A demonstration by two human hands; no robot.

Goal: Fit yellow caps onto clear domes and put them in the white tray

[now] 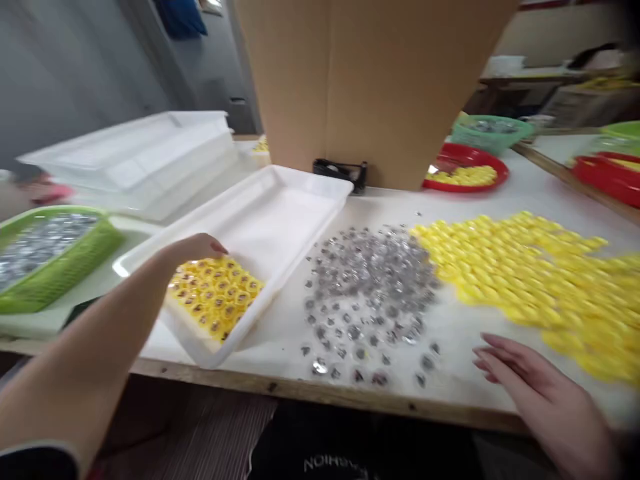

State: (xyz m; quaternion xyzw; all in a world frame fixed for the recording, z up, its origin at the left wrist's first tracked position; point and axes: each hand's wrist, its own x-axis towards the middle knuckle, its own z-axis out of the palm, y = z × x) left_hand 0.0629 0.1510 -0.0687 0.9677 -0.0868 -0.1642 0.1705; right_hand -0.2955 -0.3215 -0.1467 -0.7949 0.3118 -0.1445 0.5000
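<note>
My left hand [203,248] reaches over the near end of a white plastic tray [305,190], just above rows of round yellow pieces with dark, shiny centres [215,293]. Most of its fingers are hidden behind the hand, so whether it holds anything does not show. My right hand [537,387] hovers low over the table at the right, fingers loosely bent and apart, with nothing visible in them. It lies between a spread of clear discs with dark marks [370,273] and a broad layer of glossy yellow round pieces [545,280].
A green basket [95,257] of silvery pieces and stacked translucent trays [140,160] stand at the left. Behind the work rise a cardboard sheet [380,87] and a black tape dispenser [343,172]. A red plate [500,175] and a mint-green basket [493,137] sit at the back right.
</note>
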